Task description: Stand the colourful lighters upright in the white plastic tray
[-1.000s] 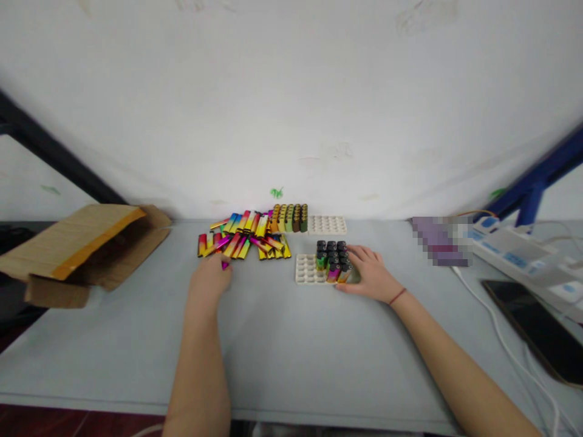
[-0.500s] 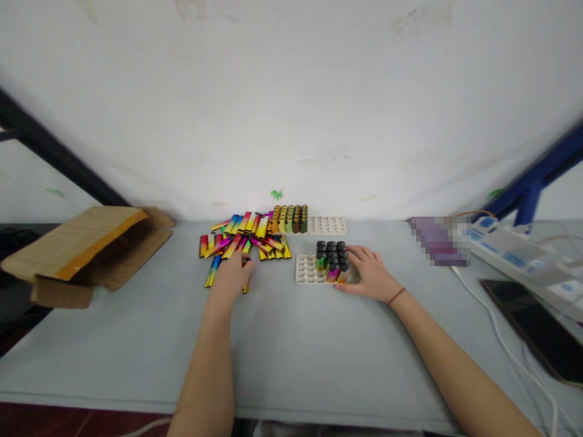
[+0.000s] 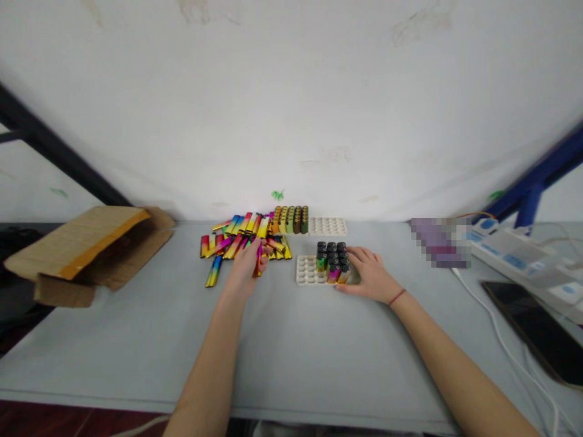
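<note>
In my left hand [image 3: 246, 264] is a slim, shiny pink-and-gold lighter case [image 3: 259, 258], pinched upright between thumb and fingers. Just behind it lies a loose pile of similar metallic cases [image 3: 248, 224] in red, yellow, blue and pink. My right hand [image 3: 371, 276] curls round the right end of a white tray [image 3: 306, 273] with rows of slots, thumb at the front and fingers at the back. Standing in that tray, against the right fingers, are several black-topped cases [image 3: 332, 258] with coloured bodies. The left part of the tray shows bare slots.
Behind stands a block of gold-topped cases [image 3: 290, 220] in a second white tray [image 3: 328, 226], close to the wall. An open cardboard box [image 3: 86, 243] lies at the left. To the right are a power strip [image 3: 514, 258], a black phone [image 3: 537, 328] and white cables [image 3: 494, 315].
My left hand has moved right and slightly away from me, lifting a case off the table and turning it upright. The right hand and the tray have stayed in place.
</note>
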A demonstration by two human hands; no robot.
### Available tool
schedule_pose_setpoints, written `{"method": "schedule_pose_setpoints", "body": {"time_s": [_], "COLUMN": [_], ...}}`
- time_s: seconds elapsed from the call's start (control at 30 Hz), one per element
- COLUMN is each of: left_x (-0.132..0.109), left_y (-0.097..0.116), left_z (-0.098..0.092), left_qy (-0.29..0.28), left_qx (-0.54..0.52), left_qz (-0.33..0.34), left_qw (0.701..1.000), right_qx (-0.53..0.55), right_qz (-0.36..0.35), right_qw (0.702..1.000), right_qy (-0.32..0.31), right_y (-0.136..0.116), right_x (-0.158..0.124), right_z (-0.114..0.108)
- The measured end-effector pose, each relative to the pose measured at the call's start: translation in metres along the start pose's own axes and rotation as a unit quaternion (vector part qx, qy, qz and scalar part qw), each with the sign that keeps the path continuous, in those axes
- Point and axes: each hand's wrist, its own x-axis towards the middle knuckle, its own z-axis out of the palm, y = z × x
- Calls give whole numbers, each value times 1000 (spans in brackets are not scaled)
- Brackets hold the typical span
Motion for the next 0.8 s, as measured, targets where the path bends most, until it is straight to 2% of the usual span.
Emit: {"method": "schedule_pose_setpoints", "body": {"time_s": [0.1, 0.23, 0.3, 0.43, 0.57, 0.8], "left_x": [-1, -3, -4, -8, -14, -16], "left_y": [-3, -11, -15, -21, -29, -33], "left_z": [4, 8, 12, 21, 29, 32], "left_qy": [-36, -84, -94, -78, -56, -35], "left_qx": [-38, -35, -28, -6, 9, -10], "left_qz": [-22, 27, 26, -2, 6, 8], "left_qw": [998, 995, 995, 997, 998, 999], "right_qx": [1, 1, 1, -3, -7, -13], "right_qz": [0, -2, -3, -7, -8, -8], "right_qw": [1000, 1000, 1000, 1000, 1000, 1000], "right_qy": [-2, -1, 1, 4, 4, 9], "right_y": [0, 1, 1, 2, 2, 3], "right_x": [0, 0, 0, 0, 0, 0], "right_z": [0, 0, 0, 1, 2, 3]}}
